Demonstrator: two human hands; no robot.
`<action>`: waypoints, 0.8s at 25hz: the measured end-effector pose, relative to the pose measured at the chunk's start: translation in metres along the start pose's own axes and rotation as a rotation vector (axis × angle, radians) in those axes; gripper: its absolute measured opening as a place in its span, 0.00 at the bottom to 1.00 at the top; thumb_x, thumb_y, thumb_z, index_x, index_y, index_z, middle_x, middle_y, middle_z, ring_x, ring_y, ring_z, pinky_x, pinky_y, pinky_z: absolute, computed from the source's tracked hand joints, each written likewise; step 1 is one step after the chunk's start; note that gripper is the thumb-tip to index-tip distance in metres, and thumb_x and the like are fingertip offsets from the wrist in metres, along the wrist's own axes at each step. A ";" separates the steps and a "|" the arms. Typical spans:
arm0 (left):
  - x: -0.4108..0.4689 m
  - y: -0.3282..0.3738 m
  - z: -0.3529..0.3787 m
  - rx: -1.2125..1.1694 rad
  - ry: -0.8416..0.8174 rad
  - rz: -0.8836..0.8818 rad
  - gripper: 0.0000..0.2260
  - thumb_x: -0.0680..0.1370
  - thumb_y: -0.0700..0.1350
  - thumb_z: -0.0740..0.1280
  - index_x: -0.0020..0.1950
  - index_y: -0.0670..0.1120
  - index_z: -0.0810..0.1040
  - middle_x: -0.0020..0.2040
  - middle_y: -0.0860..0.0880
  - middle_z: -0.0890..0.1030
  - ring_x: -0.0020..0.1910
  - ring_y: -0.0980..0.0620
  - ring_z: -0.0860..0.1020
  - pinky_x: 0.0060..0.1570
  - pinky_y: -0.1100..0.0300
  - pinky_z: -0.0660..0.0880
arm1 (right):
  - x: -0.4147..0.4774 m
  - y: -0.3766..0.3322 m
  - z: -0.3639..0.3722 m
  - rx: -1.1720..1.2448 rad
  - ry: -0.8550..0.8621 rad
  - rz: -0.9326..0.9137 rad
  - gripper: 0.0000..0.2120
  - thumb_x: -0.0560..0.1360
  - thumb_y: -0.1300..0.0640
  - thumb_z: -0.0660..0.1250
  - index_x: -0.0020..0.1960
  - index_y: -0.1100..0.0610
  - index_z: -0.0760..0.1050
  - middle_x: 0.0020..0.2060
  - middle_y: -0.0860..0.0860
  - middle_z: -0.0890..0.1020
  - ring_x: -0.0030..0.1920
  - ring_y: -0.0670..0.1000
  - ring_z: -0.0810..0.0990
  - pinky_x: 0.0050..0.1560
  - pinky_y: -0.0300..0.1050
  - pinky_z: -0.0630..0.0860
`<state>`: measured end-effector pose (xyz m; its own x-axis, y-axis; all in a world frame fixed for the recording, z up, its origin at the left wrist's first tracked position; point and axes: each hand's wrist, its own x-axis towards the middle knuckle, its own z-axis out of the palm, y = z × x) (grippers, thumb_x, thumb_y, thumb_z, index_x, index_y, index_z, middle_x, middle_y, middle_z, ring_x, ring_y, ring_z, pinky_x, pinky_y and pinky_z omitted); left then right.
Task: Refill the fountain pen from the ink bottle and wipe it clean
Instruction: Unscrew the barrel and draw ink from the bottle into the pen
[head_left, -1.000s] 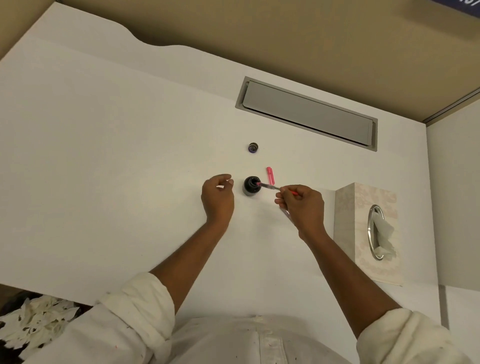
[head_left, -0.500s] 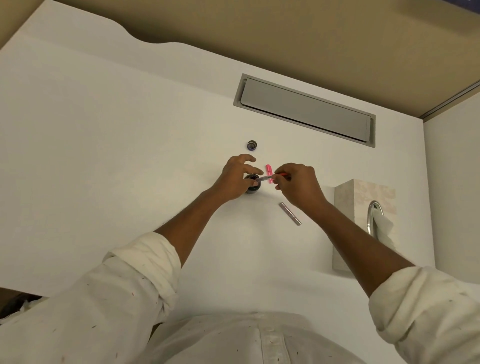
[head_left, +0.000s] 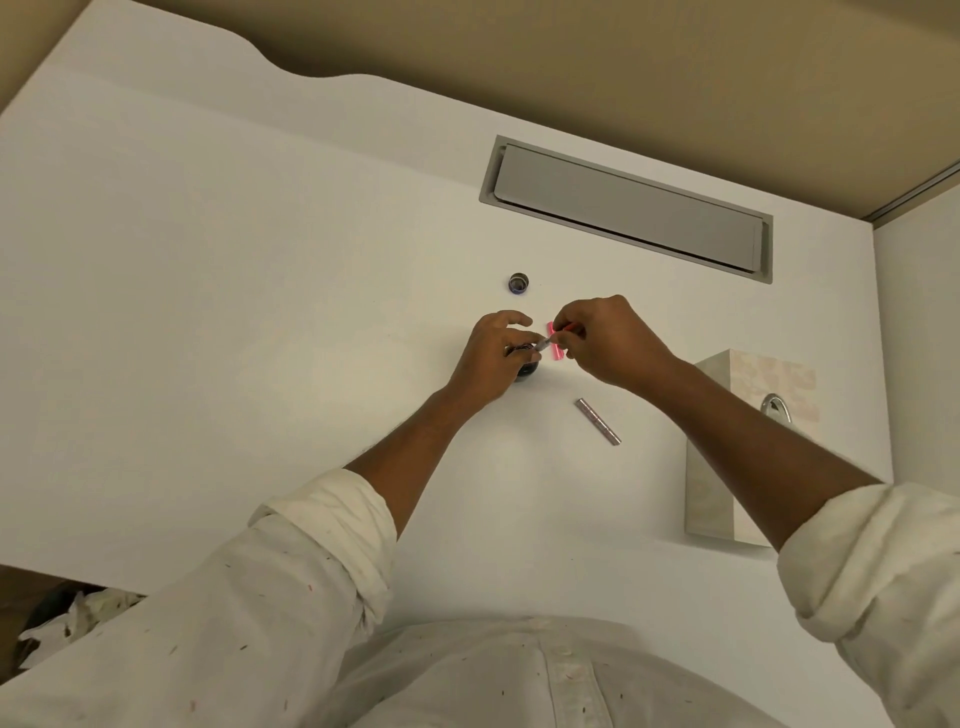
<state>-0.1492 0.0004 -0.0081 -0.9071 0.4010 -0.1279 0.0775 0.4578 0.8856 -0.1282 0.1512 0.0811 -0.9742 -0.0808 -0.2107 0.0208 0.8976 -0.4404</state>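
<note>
One slim fountain pen, clear-bodied with a red end, is pinched in the right hand, tip over the single dark ink bottle gripped by the left hand; one pink piece lies between both hands.

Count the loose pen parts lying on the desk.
2: a pink piece beside the right hand, and a silver barrel nearer the person. Hands may hide more.

The dark ink bottle stands open under the left fingers; the thin pen, pinched by the right fingers, slants into its mouth.
</note>
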 end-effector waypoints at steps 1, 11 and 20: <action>0.000 -0.001 0.001 -0.001 -0.012 0.007 0.09 0.73 0.40 0.68 0.51 0.42 0.83 0.61 0.46 0.77 0.62 0.48 0.69 0.59 0.64 0.62 | 0.000 -0.001 0.000 -0.005 -0.008 -0.001 0.07 0.76 0.62 0.65 0.50 0.63 0.81 0.41 0.60 0.84 0.40 0.58 0.81 0.45 0.54 0.79; 0.003 -0.010 0.008 -0.089 0.020 0.001 0.07 0.73 0.39 0.69 0.49 0.41 0.83 0.58 0.45 0.78 0.58 0.50 0.72 0.52 0.74 0.64 | 0.000 -0.002 0.003 0.013 -0.036 0.020 0.09 0.76 0.62 0.65 0.54 0.63 0.79 0.44 0.59 0.85 0.44 0.58 0.82 0.48 0.51 0.79; 0.002 -0.015 0.012 -0.160 0.058 -0.060 0.07 0.72 0.39 0.69 0.49 0.40 0.84 0.57 0.45 0.79 0.57 0.50 0.73 0.47 0.76 0.63 | -0.003 0.013 -0.035 0.272 0.399 0.238 0.10 0.79 0.58 0.61 0.58 0.58 0.75 0.40 0.54 0.84 0.36 0.49 0.82 0.35 0.25 0.71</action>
<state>-0.1470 0.0037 -0.0272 -0.9308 0.3280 -0.1613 -0.0404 0.3460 0.9374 -0.1332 0.1778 0.1064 -0.9441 0.3296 -0.0076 0.2573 0.7222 -0.6421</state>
